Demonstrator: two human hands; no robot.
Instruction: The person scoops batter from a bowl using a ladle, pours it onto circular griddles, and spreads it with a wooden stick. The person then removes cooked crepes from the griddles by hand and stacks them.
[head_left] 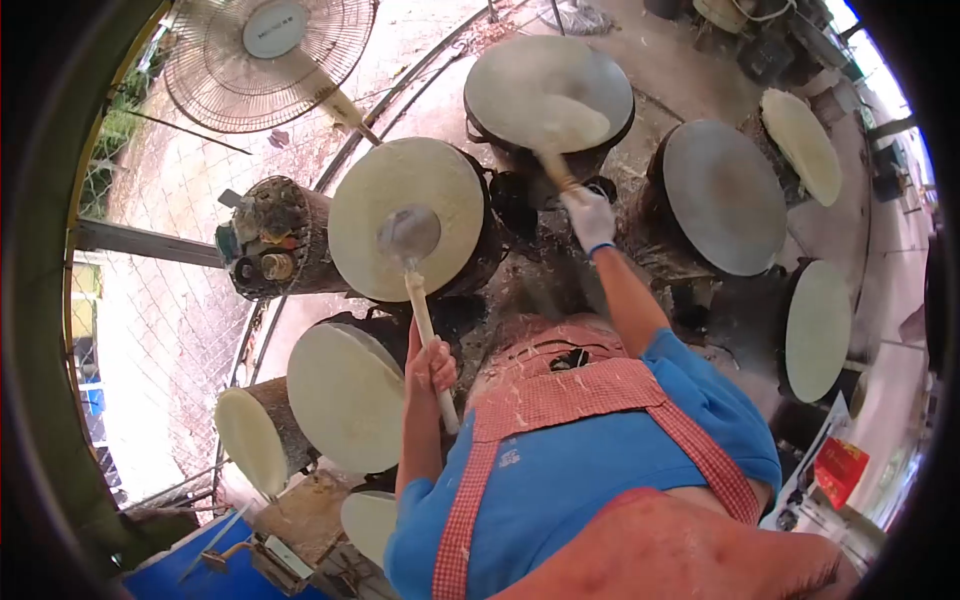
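Curling our bare left hand snugly round the pale handle, we hold the ladle with its round head over the pale left pan. Our gloved right hand closes on a stick, its far end blurred over the upper pan.

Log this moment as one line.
left hand: bare, grips ladle, disc over pale round surface | right hand: gloved, grips wooden-handled tool | tool's far end: blurred, over upper griddle
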